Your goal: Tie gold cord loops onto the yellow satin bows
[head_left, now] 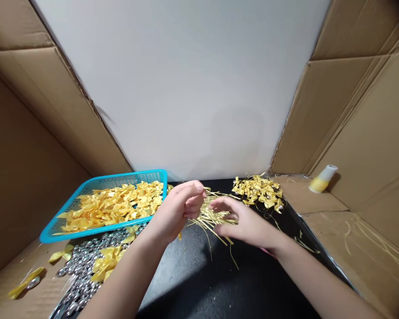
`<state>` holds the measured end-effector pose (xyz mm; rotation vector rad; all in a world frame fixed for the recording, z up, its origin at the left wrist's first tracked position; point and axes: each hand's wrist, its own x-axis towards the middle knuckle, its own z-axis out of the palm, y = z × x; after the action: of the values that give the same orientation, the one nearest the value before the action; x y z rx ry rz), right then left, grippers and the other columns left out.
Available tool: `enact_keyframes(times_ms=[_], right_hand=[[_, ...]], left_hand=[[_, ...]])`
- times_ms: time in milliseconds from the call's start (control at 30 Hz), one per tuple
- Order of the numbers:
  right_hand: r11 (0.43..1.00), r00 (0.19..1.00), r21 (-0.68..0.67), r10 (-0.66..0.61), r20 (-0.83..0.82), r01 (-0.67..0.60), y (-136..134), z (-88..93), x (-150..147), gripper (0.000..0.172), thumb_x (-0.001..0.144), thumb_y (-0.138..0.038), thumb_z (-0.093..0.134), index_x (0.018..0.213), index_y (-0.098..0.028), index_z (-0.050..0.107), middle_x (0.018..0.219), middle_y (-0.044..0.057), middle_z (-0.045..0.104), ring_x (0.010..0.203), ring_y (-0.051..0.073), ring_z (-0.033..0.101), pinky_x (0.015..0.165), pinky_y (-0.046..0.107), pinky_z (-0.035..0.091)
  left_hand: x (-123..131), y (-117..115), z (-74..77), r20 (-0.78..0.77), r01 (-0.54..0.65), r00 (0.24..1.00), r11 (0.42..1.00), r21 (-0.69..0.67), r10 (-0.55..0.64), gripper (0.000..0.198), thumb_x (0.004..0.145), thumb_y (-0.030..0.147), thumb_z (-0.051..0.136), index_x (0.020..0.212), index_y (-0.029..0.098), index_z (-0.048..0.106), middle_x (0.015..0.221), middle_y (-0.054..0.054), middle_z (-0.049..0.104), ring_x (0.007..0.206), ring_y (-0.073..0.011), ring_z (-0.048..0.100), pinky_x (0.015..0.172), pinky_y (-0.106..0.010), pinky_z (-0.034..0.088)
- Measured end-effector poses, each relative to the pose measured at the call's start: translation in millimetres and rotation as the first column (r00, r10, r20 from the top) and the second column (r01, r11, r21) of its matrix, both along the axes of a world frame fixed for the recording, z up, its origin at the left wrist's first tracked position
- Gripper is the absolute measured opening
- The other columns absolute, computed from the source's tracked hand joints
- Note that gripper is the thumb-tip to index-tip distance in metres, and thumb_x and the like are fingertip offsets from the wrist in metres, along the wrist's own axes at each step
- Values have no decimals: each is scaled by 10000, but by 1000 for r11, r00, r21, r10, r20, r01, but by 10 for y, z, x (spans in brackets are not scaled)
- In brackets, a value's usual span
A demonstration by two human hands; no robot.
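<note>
My left hand (pixel 182 208) is raised over the black work surface (pixel 202 283), its fingers curled and pinched together on something small I cannot make out. My right hand (pixel 244 221) reaches in from the right, fingers partly spread, with its fingertips on a loose bunch of thin gold wire strands (pixel 213 219). The two hands almost meet above the strands. A pile of finished yellow ribbon bows (pixel 257 190) lies just beyond my right hand.
A turquoise plastic basket (pixel 66 212) full of yellow bows stands at the left. Silver beads (pixel 81 270) and loose bows spread in front of it. Cardboard walls enclose both sides. A small white and yellow cup (pixel 322 178) lies on the right cardboard ledge.
</note>
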<state>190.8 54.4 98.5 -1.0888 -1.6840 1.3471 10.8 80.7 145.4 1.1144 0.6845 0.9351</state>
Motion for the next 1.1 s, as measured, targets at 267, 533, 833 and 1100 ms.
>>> enact_keyframes(times_ms=[267,533,833,1100], right_hand=[[983,969,-55,162,-184,-175,-29,-104,-103,342,782,-254,690,1076,-195,525,749,-45,557,693,120,569,700,286,464],[980,961,148,93,259,-135,24,177,187,117,776,-227,687,875,-173,655,748,-18,583,748,145,561,745,306,450],[968,995,253,-18,93,-7,-77,-142,-192,623,758,-184,676,1336,-278,465,1418,64,491,1322,245,429,1127,482,300],[988,962,47,151,-227,-144,-66,-140,-246,168,869,-353,606,837,-190,587,713,-10,607,705,140,596,759,334,493]], left_hand=[[-58,16,52,52,-4,999,998,-57,6,177,774,275,633,654,159,574,509,95,233,462,-64,124,392,-128,192],[-123,2,143,118,24,993,996,-84,-14,219,766,280,653,616,163,545,521,91,225,468,-67,108,388,-133,184],[-128,-36,159,128,83,989,990,-118,-68,201,758,295,660,635,163,571,527,87,224,468,-65,112,391,-148,164],[-105,-75,121,189,233,961,959,-163,-202,124,761,283,679,723,171,643,530,88,227,463,-58,123,399,-159,145]])
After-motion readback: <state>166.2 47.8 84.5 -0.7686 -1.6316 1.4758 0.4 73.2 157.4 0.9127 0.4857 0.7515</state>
